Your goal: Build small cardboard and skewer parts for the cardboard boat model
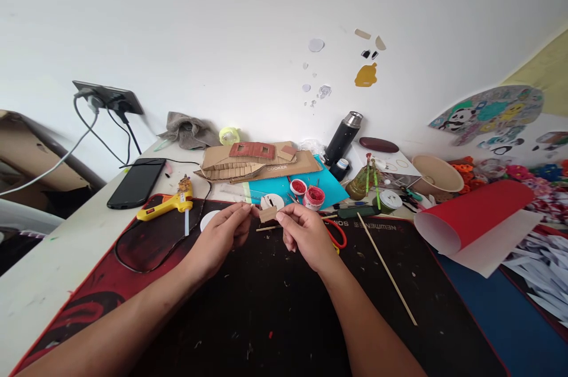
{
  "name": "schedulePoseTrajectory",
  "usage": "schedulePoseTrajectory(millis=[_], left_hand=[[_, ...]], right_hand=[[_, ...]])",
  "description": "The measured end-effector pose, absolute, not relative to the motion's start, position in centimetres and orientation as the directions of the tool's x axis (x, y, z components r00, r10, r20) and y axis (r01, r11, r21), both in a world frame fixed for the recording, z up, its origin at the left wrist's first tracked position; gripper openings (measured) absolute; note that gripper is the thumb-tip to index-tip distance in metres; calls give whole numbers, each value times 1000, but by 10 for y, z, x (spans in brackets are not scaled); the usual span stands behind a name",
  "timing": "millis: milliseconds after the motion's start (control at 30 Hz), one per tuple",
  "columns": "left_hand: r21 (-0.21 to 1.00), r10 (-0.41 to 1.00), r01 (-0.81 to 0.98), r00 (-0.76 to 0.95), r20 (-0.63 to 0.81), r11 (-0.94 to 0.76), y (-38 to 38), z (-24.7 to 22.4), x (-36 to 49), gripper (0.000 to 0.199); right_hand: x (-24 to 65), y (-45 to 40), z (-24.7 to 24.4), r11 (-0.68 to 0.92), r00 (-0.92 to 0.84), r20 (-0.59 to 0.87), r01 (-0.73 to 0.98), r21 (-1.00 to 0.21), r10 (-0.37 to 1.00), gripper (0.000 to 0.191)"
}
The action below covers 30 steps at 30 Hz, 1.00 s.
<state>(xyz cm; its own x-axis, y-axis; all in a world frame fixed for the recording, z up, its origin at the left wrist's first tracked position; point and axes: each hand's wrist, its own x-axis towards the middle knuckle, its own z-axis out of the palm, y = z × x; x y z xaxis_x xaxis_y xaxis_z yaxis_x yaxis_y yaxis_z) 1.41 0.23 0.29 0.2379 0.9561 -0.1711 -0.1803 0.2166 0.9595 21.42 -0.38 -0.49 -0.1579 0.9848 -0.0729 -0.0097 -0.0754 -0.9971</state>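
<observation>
A small brown cardboard piece (pixel 268 215) is held up over the far part of the black mat. My right hand (pixel 306 234) pinches its right end between thumb and fingers. Just left of the piece is my left hand (pixel 228 228), its thumb and fingertips pressed together; what it holds, if anything, is too small to make out. Behind my hands stand two small pots of red paint (pixel 314 197). Farther back lies a cardboard boat shape (pixel 231 171) with a red-painted strip (pixel 252 151) on top.
A yellow glue gun (pixel 166 207) and a black phone (pixel 136 183) lie on the left. Red-handled scissors (pixel 339 235) are beside my right hand. A thin wooden stick (pixel 387 268) lies on the mat's right. A black flask (pixel 344 137) and rolled red paper (pixel 479 217) are farther right.
</observation>
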Motion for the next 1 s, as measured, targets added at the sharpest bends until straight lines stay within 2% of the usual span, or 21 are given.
schedulePoseTrajectory(millis=[200,567,767,1000], left_hand=[[961,955,-181,247,-161,209,3,2,14,54],[987,941,22,297,-160,161,3,4,13,53],[992,966,95,239,-100,79,1,8,12,50],[990,965,138,263,-11,-26,-1,15,16,46]], right_hand=[[214,-4,-4,-85,-152,-81,-23,-996,985,32],[213,-4,-3,-84,-185,-86,21,-996,979,31],[210,-7,5,-95,-245,-98,22,-995,964,37],[208,-8,1,-59,-237,-78,85,-995,968,36]])
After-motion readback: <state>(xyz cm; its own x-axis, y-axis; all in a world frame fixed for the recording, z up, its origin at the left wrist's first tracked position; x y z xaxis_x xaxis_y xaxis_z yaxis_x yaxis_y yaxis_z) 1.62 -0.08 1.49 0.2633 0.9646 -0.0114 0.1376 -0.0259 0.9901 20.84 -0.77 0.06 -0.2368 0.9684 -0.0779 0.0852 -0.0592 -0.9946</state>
